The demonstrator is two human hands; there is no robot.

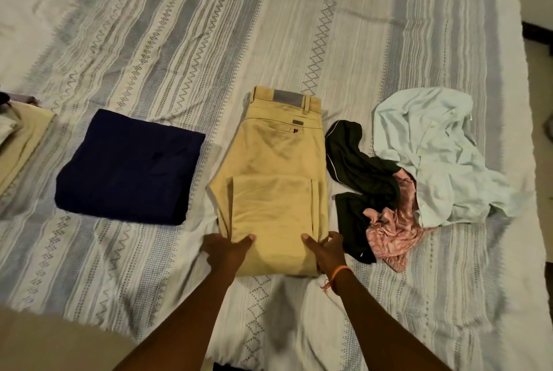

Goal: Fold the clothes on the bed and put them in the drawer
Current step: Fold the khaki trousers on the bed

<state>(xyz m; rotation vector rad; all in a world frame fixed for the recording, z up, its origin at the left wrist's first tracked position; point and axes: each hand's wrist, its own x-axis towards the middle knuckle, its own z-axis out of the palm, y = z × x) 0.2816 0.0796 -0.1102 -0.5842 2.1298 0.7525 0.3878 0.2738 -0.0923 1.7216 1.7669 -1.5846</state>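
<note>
The khaki trousers (pixel 275 179) lie with their long axis running straight away from both hands, waistband at the far end. The left hand (pixel 226 252) and the right hand (pixel 326 251) each pinch a near corner.

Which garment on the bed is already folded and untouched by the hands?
The navy garment, a neat rectangle left of the khaki trousers; the other clothes lie crumpled.
</note>
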